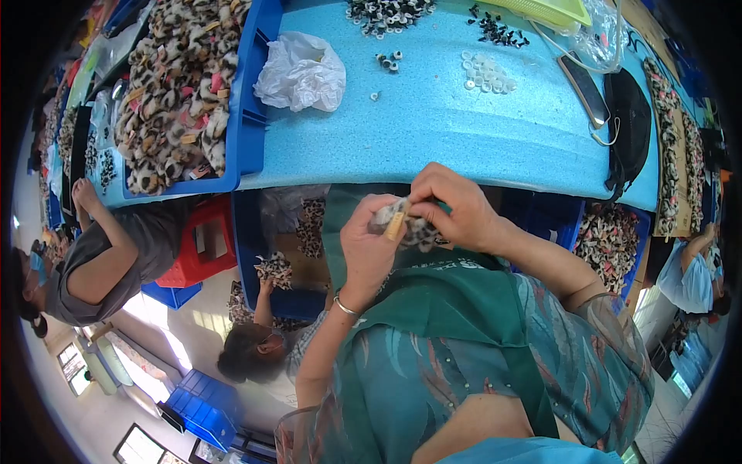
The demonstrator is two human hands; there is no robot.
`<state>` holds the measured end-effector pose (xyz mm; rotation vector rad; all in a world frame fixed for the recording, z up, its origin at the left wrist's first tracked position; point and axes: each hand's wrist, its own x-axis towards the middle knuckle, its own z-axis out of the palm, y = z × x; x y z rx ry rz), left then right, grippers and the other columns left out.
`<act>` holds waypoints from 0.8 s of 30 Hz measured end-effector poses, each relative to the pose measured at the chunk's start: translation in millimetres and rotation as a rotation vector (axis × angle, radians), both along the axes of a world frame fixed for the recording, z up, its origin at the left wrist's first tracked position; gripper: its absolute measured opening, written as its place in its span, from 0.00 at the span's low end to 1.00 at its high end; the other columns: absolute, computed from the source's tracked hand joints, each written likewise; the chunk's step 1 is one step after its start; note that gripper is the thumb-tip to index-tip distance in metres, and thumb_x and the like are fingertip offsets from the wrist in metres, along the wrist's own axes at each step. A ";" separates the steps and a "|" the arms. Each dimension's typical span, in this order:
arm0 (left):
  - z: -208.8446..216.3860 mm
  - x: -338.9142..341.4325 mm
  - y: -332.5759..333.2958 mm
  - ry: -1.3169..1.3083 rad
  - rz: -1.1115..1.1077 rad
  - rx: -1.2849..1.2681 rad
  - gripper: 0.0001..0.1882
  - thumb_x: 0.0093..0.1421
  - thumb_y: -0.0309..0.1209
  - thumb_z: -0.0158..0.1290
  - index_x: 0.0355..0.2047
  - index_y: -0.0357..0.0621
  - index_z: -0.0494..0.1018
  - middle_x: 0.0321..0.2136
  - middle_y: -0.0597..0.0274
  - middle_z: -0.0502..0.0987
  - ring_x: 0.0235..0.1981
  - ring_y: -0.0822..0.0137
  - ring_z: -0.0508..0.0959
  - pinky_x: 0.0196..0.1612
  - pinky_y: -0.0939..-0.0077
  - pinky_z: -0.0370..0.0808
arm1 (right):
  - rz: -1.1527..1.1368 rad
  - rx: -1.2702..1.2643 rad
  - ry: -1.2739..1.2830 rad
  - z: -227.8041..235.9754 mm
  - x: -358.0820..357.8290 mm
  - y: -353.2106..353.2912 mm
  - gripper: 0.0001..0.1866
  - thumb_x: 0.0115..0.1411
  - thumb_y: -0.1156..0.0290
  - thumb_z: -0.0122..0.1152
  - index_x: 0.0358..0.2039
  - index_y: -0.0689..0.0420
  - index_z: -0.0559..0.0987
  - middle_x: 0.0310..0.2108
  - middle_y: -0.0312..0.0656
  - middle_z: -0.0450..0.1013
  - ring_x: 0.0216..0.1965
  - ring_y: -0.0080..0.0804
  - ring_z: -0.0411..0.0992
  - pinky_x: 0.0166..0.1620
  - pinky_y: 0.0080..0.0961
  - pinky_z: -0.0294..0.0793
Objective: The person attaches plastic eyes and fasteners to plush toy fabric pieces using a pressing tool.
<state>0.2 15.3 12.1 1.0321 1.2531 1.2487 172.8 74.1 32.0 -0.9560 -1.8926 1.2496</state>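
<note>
In front of my green apron, my left hand (367,246) is closed on a small spotted plush piece (420,233) in white, black and brown. A tan fabric label (395,226) sticks out of the piece by my left fingers. My right hand (457,207) pinches the upper edge of the same plush piece, its fingertips close to those of my left hand. Whatever lies between the pinching fingertips is hidden. Both hands are just off the near edge of the blue table (433,147).
A blue crate (246,147) full of spotted plush pieces stands left, beside a crumpled white plastic bag (301,73). Small black-and-white parts (386,17), black pegs (498,31) and clear washers (487,73) lie farther back. A phone (583,89) and black bag (627,127) lie right. Co-workers sit nearby.
</note>
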 end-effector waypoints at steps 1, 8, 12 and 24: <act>-0.8 1.0 0.7 0.014 -0.021 0.032 0.13 0.51 0.14 0.56 0.37 0.37 0.75 0.34 0.63 0.76 0.36 0.75 0.74 0.40 0.82 0.71 | 0.038 0.040 0.011 3.1 0.0 1.1 0.06 0.55 0.75 0.63 0.32 0.61 0.76 0.31 0.41 0.72 0.33 0.32 0.71 0.39 0.24 0.70; -2.2 -0.3 6.6 0.071 -0.070 0.140 0.15 0.49 0.09 0.49 0.35 0.36 0.75 0.37 0.59 0.75 0.38 0.71 0.74 0.43 0.81 0.69 | -0.356 0.650 -0.491 -18.3 57.5 88.3 0.09 0.54 0.76 0.62 0.37 0.58 0.79 0.33 0.43 0.69 0.34 0.39 0.69 0.38 0.33 0.67; -1.7 -0.3 5.0 0.088 -0.048 0.135 0.14 0.49 0.10 0.50 0.34 0.37 0.76 0.35 0.58 0.75 0.36 0.69 0.75 0.39 0.81 0.71 | -0.387 0.778 -0.840 -33.4 72.6 97.7 0.15 0.51 0.67 0.65 0.39 0.57 0.79 0.37 0.39 0.67 0.40 0.37 0.66 0.41 0.33 0.62; -11.1 -1.2 -1.7 0.126 -0.022 0.231 0.16 0.48 0.11 0.51 0.34 0.41 0.77 0.35 0.56 0.76 0.35 0.65 0.75 0.38 0.79 0.72 | -0.007 0.601 -0.679 -43.3 78.9 5.5 0.17 0.50 0.70 0.66 0.42 0.54 0.76 0.40 0.39 0.70 0.46 0.39 0.68 0.52 0.38 0.59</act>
